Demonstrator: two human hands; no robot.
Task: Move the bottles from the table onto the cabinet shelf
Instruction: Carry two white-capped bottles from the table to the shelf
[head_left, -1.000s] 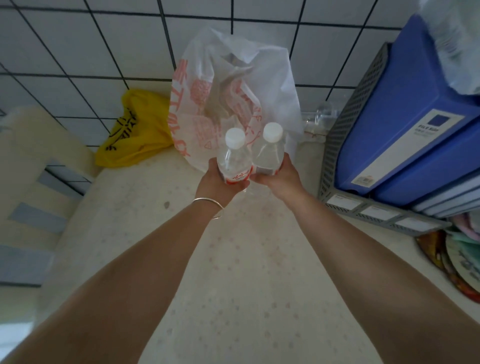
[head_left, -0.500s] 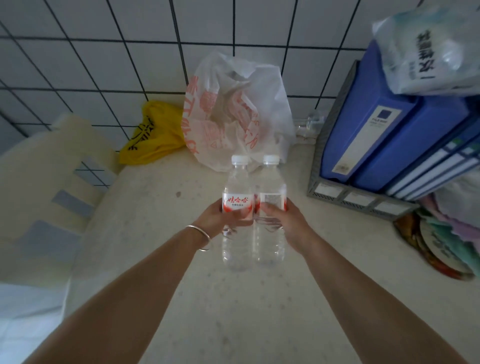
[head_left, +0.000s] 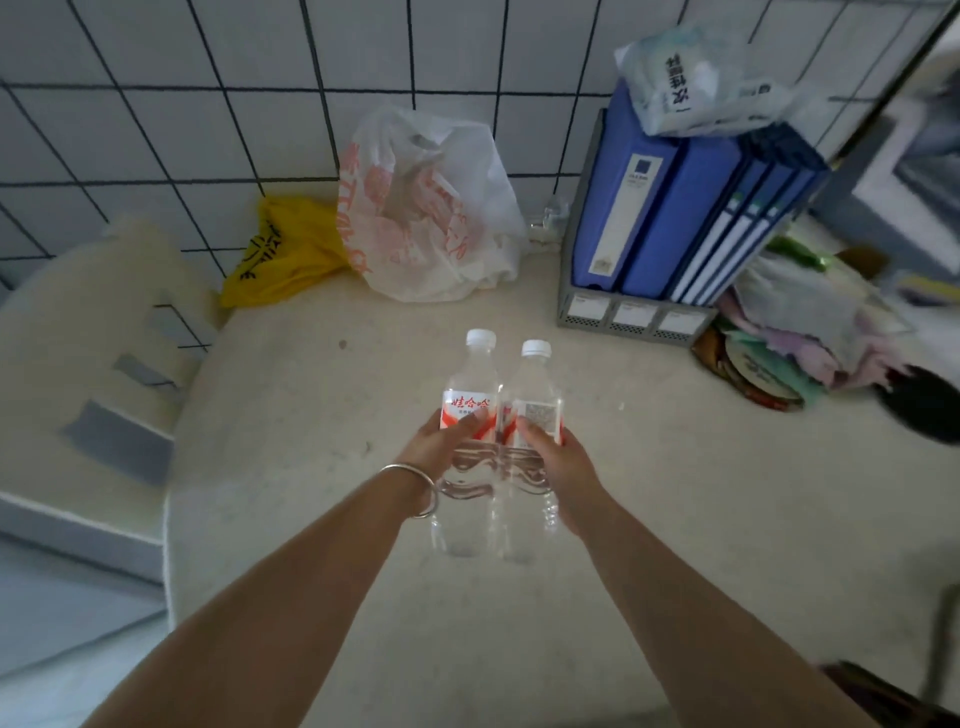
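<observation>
Both bottles came twd you w/ view pulling back: left hand (head_left: 441, 441) grip curled round left bottle (head_left: 470, 415), right hand (head_left: 558, 457) round right bottle (head_left: 537, 415), above the surface (head_left: 311, 467); shelf's next.

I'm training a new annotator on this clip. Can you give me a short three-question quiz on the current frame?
1. True or false: each hand grips its own bottle.
2. What stands against the tiled wall directly behind the two bottles? A) a white plastic bag B) a kettle C) a cardboard box
3. Fill in: both bottle caps are ____ in colour.

Key
1. True: the left hand grips the left bottle and the right hand grips the right bottle, side by side over the table.
2. A, the white plastic bag.
3. White.
</observation>
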